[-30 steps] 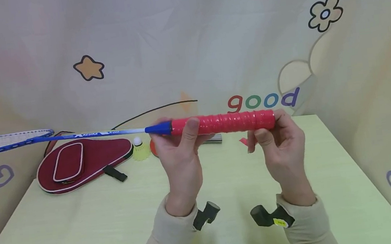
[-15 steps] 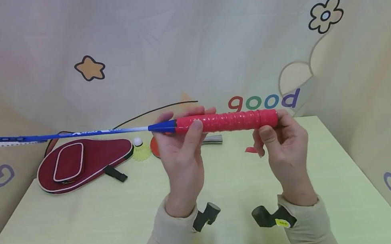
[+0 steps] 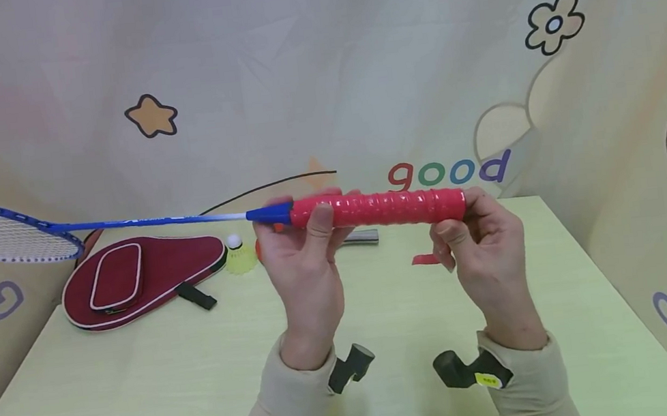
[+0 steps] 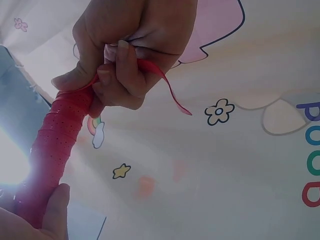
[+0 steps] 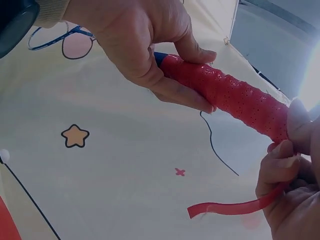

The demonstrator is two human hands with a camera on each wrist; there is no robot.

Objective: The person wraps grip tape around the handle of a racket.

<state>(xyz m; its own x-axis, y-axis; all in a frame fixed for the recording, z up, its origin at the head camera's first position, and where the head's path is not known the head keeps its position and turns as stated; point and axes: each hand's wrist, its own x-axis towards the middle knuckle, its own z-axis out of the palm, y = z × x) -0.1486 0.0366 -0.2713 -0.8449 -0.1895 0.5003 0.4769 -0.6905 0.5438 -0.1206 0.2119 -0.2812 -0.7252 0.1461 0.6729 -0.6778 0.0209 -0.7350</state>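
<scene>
A blue badminton racket [image 3: 143,222] lies level across the head view, its strung head cut off at the left edge. Red perforated grip tape [image 3: 383,208] is wound in overlapping turns round its handle. My left hand [image 3: 306,273] holds the handle near the blue cone [image 3: 269,214], thumb in front and fingers behind. At the butt end my right hand [image 3: 491,252] pinches the handle and the tape. A loose red tape tail [image 5: 225,207] hangs out of the right hand's curled fingers, plain in the right wrist view. The palm side of the left hand hides part of the handle.
On the table [image 3: 145,394], at the back left, lies a maroon racket case [image 3: 173,260] with a black strap. A yellow shuttlecock [image 3: 240,256] stands beside it. Behind my left hand, a grey handle end [image 3: 363,237] and a bit of orange-red show.
The racket has rolled about its shaft: its head was nearly edge-on half a second ago and now shows its strings. Both hands stay on the handle, with small shifts of the right fingers.
</scene>
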